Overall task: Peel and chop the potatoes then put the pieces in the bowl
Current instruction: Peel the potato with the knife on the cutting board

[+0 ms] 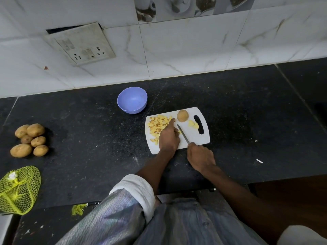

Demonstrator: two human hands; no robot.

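A white cutting board (198, 137) lies on the black counter. A heap of chopped potato pieces (158, 125) covers its left part. My left hand (169, 137) rests on the board with a finger stretched against that heap. My right hand (200, 157) grips the handle of a knife (183, 133), whose blade lies flat across the middle of the board. An unpeeled potato piece (182, 115) stands at the board's far edge, and two small peeled bits (193, 124) lie beside the handle slot. The blue bowl (132, 99) stands empty behind the board, to its left.
Several whole potatoes (29, 140) are heaped at the counter's left. A yellow net bag (19, 189) lies at the near left edge, with a scrap of netting (78, 209) beside it. A socket plate (80, 44) is on the tiled wall.
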